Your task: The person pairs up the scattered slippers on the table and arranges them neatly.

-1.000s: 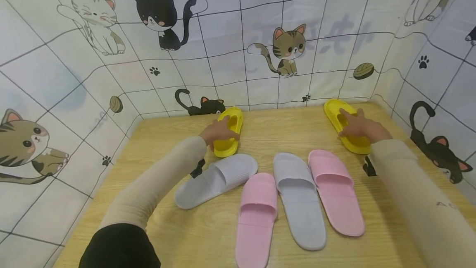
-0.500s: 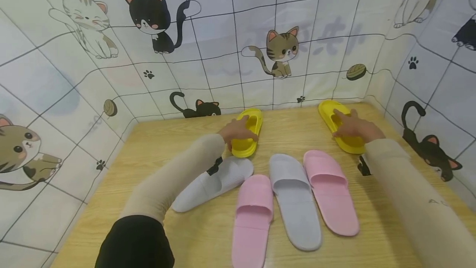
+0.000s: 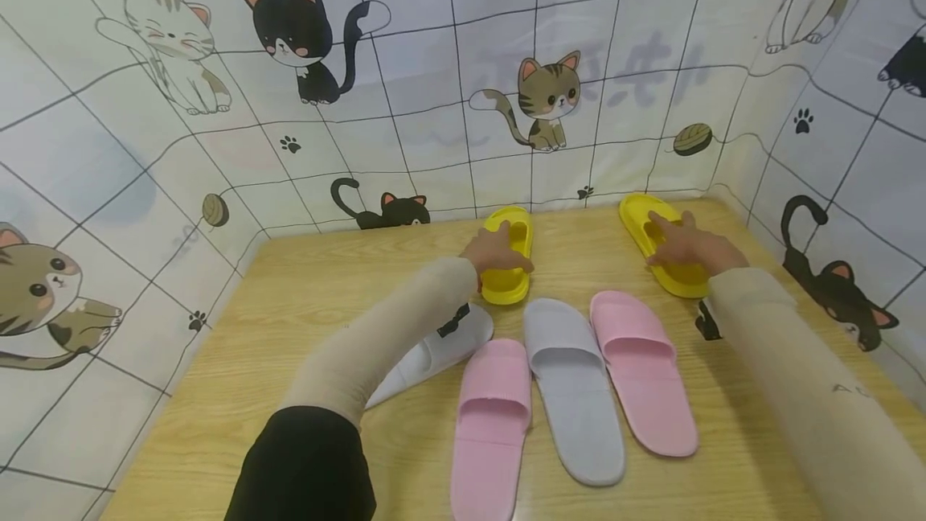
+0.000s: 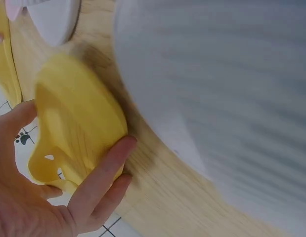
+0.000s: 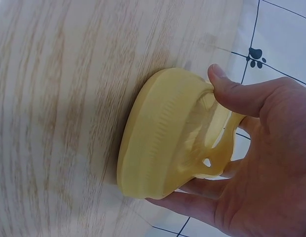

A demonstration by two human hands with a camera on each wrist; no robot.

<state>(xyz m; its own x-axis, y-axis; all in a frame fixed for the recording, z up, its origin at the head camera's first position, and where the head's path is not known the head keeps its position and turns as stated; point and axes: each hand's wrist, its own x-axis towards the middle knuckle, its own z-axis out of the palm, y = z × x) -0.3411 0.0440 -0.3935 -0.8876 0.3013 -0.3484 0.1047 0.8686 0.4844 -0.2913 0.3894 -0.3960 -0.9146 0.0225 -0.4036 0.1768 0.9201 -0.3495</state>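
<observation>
In the head view my left hand (image 3: 495, 252) holds a yellow slipper (image 3: 506, 289) on the wooden tabletop, near the back. The left wrist view shows the thumb on one side of this slipper (image 4: 83, 108) and fingers on the other. My right hand (image 3: 690, 248) grips a second yellow slipper (image 3: 683, 284), angled at the back right. Seen from the right wrist, thumb and fingers span both sides of that slipper (image 5: 157, 138), whose sole faces the table. Each hand covers part of its slipper's upper.
In front lie a white slipper (image 3: 473, 338) partly under my left sleeve, a pink slipper (image 3: 492, 416), a pale grey-white slipper (image 3: 579, 400) and another pink slipper (image 3: 651, 384). A cat-printed tiled cloth (image 3: 427, 127) walls the wooden table (image 3: 217, 360) at back and sides.
My left hand has moved right with its yellow slipper, bringing it nearer the other one. The right hand and its slipper stay in place; the head view has shifted slightly.
</observation>
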